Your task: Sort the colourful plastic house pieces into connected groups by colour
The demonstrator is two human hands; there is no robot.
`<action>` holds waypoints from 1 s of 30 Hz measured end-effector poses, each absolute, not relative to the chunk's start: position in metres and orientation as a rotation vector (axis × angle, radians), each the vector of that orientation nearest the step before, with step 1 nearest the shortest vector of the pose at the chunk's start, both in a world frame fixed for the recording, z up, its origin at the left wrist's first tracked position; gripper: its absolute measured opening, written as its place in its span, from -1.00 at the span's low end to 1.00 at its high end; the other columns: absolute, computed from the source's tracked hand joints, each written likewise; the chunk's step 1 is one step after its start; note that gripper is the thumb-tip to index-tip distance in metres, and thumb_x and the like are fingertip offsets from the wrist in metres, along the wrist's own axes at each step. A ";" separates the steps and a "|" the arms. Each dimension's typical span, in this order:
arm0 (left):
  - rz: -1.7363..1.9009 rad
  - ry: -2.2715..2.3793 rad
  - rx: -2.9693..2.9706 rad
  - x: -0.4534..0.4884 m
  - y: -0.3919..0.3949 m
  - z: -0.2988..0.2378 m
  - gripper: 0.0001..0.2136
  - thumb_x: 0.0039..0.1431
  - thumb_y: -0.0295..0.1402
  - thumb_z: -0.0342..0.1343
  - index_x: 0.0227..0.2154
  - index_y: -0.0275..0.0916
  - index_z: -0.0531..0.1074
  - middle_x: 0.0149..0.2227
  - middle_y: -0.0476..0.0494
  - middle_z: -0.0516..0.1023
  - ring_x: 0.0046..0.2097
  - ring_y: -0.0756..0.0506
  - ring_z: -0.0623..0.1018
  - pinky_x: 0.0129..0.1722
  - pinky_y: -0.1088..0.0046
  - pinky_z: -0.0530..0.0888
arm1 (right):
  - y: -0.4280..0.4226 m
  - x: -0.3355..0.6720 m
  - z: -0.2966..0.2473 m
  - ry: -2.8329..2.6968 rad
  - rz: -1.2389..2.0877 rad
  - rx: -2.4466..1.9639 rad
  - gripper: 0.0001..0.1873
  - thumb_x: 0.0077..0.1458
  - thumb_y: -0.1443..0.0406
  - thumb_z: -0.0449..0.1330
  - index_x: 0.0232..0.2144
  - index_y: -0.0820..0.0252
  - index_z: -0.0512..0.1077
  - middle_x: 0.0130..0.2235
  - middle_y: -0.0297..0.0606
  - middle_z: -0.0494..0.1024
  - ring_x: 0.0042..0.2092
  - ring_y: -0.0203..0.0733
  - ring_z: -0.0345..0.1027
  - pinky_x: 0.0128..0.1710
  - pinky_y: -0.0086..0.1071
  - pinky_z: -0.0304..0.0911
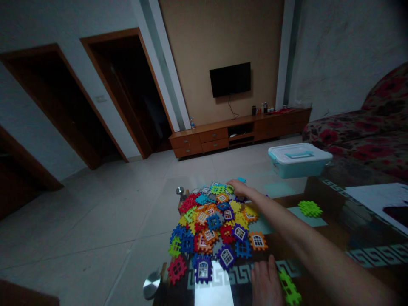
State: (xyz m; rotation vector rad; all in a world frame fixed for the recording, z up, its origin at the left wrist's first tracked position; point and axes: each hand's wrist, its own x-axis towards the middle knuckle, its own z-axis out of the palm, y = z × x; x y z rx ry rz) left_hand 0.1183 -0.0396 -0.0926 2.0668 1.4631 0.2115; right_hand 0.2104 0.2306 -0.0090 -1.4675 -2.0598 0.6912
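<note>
A heap of bright plastic interlocking tiles [213, 225], many with small window shapes, lies on a dark glass table [318, 238]. My right arm reaches across the heap, and my right hand [237, 187] rests on tiles at its far edge, beside a blue tile [241, 180]. Its fingers are too small and dim to read. My left hand [266, 282] lies flat on the table at the near edge, fingers stretched out and holding nothing. It sits just left of a green tile [289, 290] and near a purple window tile [203, 269].
A single green tile [310, 208] lies apart on the right. A pale blue lidded plastic box [298, 159] stands at the table's far end and a white sheet [379, 197] at the right. A flowered sofa [366, 131] is on the right, with tiled floor on the left.
</note>
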 end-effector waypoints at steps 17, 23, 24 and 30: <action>0.290 1.444 2.076 0.104 -0.053 -0.024 0.00 -0.22 -0.45 0.37 0.31 -0.34 -0.02 0.29 -0.42 0.14 0.29 -0.36 0.14 0.25 0.14 0.11 | 0.085 0.260 0.011 -2.185 0.607 -1.576 -0.48 -0.14 0.42 0.38 -0.06 0.15 0.47 0.00 -0.12 0.49 0.06 0.04 0.31 0.07 -0.24 0.20; 0.271 1.488 2.069 0.080 -0.053 -0.019 -0.18 -0.15 -0.43 0.29 0.25 -0.28 0.15 0.21 -0.34 0.30 0.23 -0.30 0.26 0.20 0.24 0.17 | -0.032 0.287 -0.013 -2.338 0.792 -1.402 -0.34 -0.10 0.37 0.33 0.11 0.14 0.35 0.06 -0.09 0.41 0.10 0.03 0.24 0.10 -0.17 0.16; 0.253 1.480 2.082 0.078 -0.053 -0.019 -0.21 -0.13 -0.41 0.28 0.24 -0.26 0.17 0.21 -0.32 0.31 0.23 -0.30 0.26 0.19 0.24 0.17 | -0.041 0.286 -0.015 -2.336 0.796 -1.365 -0.34 -0.08 0.37 0.32 0.12 0.13 0.33 0.06 -0.10 0.39 0.10 0.01 0.23 0.10 -0.18 0.15; 0.136 1.490 2.174 0.080 -0.055 -0.016 -0.25 -0.04 -0.35 0.24 0.26 -0.27 0.14 0.22 -0.28 0.29 0.23 -0.27 0.24 0.18 0.25 0.16 | -0.053 0.271 -0.017 -2.453 0.713 -1.365 -0.35 -0.07 0.42 0.28 0.12 0.09 0.31 0.00 -0.15 0.39 0.02 -0.04 0.22 0.02 -0.22 0.16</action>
